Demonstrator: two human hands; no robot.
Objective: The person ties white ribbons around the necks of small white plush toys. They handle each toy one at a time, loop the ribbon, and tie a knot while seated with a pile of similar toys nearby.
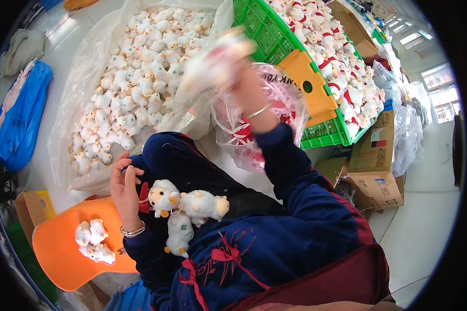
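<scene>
White plush sheep toys (205, 203) are laid on the dark-trousered lap (254, 201) at seven o'clock, red-trimmed toys (342, 78) seemingly finished in the green plastic crate (264, 26) at one, untrimmed toys (140, 72) apparently left at ten, the left hand (123, 189) being held with fingers apart, the right hand (244, 85) blurred beyond telling.

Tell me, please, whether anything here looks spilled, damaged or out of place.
Nothing looks clearly spilled or damaged. Mildly odd: a few white plush toys lie on the orange chair, apart from the big heap on clear plastic. The white-and-red bundle at the right hand is too blurred to judge.
</scene>
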